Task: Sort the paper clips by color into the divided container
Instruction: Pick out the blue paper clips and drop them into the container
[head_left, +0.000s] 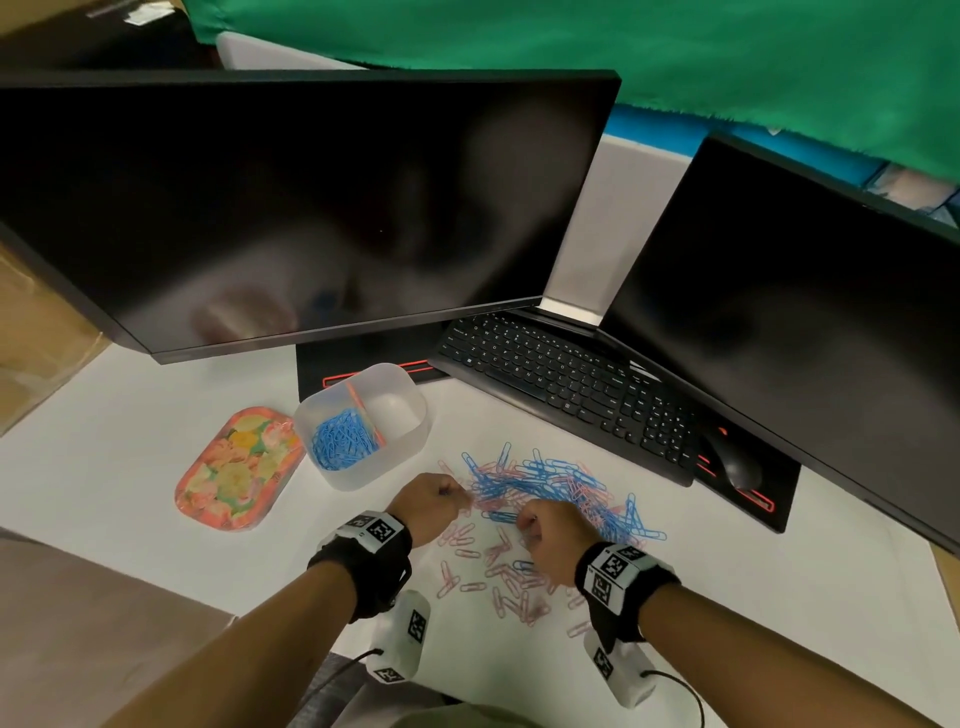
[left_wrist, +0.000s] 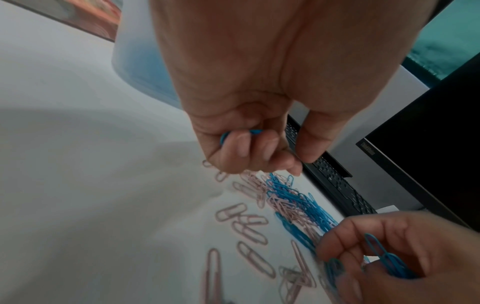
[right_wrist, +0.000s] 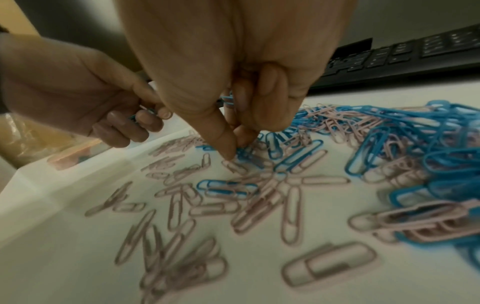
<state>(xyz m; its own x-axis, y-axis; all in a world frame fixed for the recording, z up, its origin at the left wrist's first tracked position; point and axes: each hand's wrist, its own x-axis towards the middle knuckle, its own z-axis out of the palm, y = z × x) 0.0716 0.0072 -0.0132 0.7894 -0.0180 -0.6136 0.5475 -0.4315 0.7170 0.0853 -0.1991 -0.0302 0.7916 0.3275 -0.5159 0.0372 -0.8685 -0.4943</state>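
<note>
A white desk (head_left: 130, 467) is seen with a translucent divided container (head_left: 363, 426) sitting near the base of the big monitor (head_left: 291, 208). It's split by an orange divider (head_left: 363, 413) into two compartments: the left one is loaded with a heap of blue clips (head_left: 342, 439), and the right one looks bare as far as can be told from the head view. Just to the left of the container, almost touching it, a floral tray (head_left: 236, 467) wrapped in clear film is parked. The unsorted pile of paper clips (head_left: 550, 493) is spread on the desk in front of the container, blue ones mostly bunched toward the keyboard (head_left: 566, 384) side and pink ones (right_wrist: 291, 211) scattered nearer the person. The left hand (head_left: 428, 506) is curled up at the pile's left edge, and a few blue clips (left_wrist: 255, 131) are seen tucked under its bent fingers in the left wrist view. The right hand (head_left: 553, 540) is down on the pile, with a bunch of blue clips (left_wrist: 387, 259) held in the curled fingers while the thumb and forefinger tips (right_wrist: 228, 150) are pressed down among the clips; whether a clip is actually pinched there can't be told. A mouse (head_left: 735, 460) is parked off to the right.
</note>
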